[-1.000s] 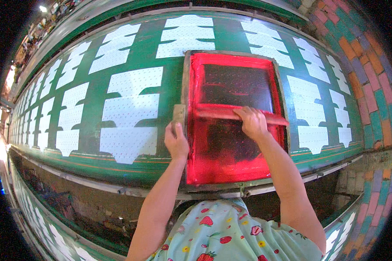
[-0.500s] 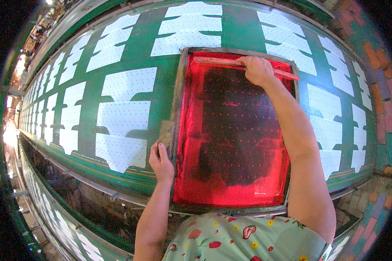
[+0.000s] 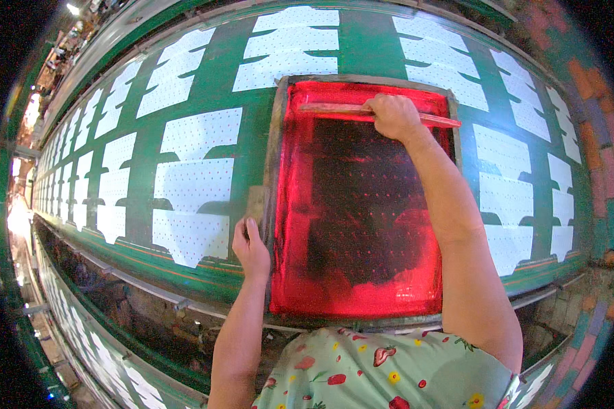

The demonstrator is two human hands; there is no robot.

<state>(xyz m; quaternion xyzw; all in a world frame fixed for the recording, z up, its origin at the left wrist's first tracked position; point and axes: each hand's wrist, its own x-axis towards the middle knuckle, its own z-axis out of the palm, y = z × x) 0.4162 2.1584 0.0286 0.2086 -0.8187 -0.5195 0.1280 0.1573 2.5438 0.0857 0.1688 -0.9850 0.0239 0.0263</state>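
Observation:
A screen printing frame [image 3: 275, 140] lies on the long green table, its mesh [image 3: 365, 204] wet with red ink and darker in the middle. Across the far end of the mesh runs a squeegee [image 3: 327, 108], a long straight bar smeared red. My right hand [image 3: 396, 117] is closed over the bar near its middle, with the forearm reaching over the right side of the mesh. At the frame's left side, my left hand [image 3: 251, 249] is closed round the lower end of a short flat wooden handle [image 3: 256, 203] that sticks out there.
White cut fabric pieces [image 3: 196, 177] with small dots lie in rows along the green table [image 3: 133, 198], left, right and beyond the frame. A metal rail [image 3: 164, 294] follows the near edge. Coloured brick paving [image 3: 587, 88] shows at the right; another table with white pieces is at lower left.
My right hand and the squeegee have come slightly nearer to me along the mesh. My left hand keeps its hold on the handle. The whole view has shifted a little.

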